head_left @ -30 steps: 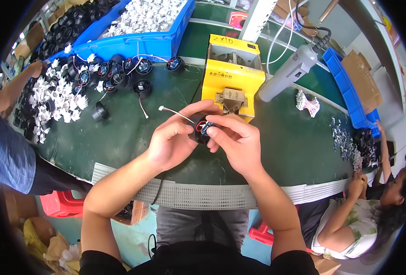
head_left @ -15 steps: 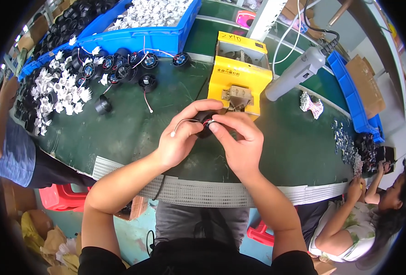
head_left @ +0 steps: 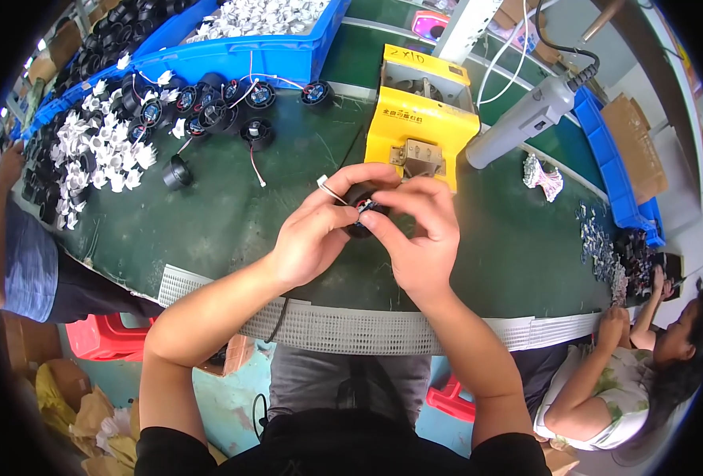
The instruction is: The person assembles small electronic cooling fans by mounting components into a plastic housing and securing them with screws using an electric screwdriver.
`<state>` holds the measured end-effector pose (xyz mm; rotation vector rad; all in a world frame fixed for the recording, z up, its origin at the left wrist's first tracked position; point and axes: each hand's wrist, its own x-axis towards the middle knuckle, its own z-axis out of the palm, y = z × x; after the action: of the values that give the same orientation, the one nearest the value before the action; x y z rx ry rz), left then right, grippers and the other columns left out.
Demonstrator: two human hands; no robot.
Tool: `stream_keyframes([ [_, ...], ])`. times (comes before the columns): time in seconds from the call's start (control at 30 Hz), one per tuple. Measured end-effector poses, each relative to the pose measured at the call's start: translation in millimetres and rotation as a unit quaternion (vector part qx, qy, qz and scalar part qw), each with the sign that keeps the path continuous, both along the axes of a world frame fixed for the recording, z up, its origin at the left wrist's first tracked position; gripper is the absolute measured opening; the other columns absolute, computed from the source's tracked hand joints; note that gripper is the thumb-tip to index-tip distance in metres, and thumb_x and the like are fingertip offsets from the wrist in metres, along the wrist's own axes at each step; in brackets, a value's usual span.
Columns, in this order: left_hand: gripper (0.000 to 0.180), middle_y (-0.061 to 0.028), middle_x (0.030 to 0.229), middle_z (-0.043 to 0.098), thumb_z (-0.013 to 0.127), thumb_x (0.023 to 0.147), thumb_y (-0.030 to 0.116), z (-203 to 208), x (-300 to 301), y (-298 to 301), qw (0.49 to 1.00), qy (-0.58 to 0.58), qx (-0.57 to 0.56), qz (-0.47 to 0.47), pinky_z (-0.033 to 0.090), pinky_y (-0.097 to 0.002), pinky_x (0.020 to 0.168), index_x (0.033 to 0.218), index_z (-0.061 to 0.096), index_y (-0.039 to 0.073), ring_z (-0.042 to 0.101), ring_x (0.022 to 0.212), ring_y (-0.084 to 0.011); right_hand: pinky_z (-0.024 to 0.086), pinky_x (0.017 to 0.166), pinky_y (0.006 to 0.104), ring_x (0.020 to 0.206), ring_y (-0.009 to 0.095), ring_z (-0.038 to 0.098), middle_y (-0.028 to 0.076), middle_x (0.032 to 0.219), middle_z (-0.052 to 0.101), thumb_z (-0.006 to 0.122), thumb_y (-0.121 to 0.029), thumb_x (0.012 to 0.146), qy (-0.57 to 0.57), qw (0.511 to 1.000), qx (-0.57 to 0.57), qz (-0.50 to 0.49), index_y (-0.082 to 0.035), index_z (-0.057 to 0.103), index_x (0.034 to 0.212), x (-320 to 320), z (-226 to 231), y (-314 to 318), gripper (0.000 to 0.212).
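My left hand (head_left: 312, 238) is closed around a small black round motor housing (head_left: 358, 231), held above the green table. Inside its opening a small circuit board (head_left: 366, 206) and a bit of red wire show. My right hand (head_left: 421, 242) has its thumb and fingertips pressed onto that board, so much of it is hidden. A thin wire with a white plug (head_left: 322, 182) hangs over my left fingers. Just beyond my hands stands a yellow machine (head_left: 415, 119) with a metal block on its front.
White finned impellers (head_left: 101, 151) and black motor housings (head_left: 256, 133) lie at the left. Behind them is a blue bin (head_left: 280, 57) of white parts. A grey cylindrical tool (head_left: 522, 123) and a wire bundle (head_left: 542, 178) are right. People sit at both sides.
The wire's white plug has swung up from beside my left thumb to above my left fingers. My right fingers have shifted slightly over the board. The view has moved a little.
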<state>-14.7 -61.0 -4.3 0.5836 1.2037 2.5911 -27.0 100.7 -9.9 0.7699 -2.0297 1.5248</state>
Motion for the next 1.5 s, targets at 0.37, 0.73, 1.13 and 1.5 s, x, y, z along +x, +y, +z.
stream_keyframes([
  [0.37,0.054,-0.0105,0.127,0.058,0.06,0.091,0.002,13,-7,-10,0.955,-0.013,-0.297,-0.002,0.055,-0.0309,0.085,0.142,0.042,0.001,0.061,0.105,-0.0162,0.055,0.071,0.0258,0.08,0.013,0.064,0.008,0.1,0.064,0.072,0.001,0.083,-0.197,0.973,-0.097,0.071,0.003,0.065,0.099,-10,-4,10,0.018],
  [0.73,0.03,-0.0142,0.114,0.054,0.051,0.096,0.004,-18,-11,1,0.942,-0.243,-0.204,-0.109,0.059,-0.0435,0.086,0.126,0.047,0.002,0.067,0.095,-0.0329,0.049,0.076,0.0268,0.082,0.012,0.061,0.007,0.093,0.066,0.074,-0.014,0.085,-0.004,0.982,-0.06,-0.178,0.003,0.057,0.112,-68,34,58,0.036],
  [1.13,0.036,-0.019,0.111,0.057,0.047,0.099,0.006,-22,-16,2,0.944,-0.227,-0.212,-0.108,0.06,-0.0405,0.087,0.134,0.045,-0.001,0.067,0.093,-0.0324,0.044,0.047,0.0258,0.051,0.011,0.051,0.006,0.075,0.052,0.059,0.0,0.088,-0.047,0.976,-0.211,-0.022,0.0,0.032,0.133,-60,61,-17,0.053],
  [1.5,0.035,-0.0197,0.109,0.058,0.045,0.098,0.005,-20,-14,5,0.947,-0.214,-0.228,-0.075,0.061,-0.0344,0.079,0.131,0.046,-0.004,0.068,0.084,-0.0262,0.042,0.047,0.0264,0.046,0.013,0.049,0.005,0.066,0.051,0.06,-0.001,0.089,-0.093,0.952,-0.287,0.062,-0.001,0.027,0.133,-17,42,-15,0.055],
])
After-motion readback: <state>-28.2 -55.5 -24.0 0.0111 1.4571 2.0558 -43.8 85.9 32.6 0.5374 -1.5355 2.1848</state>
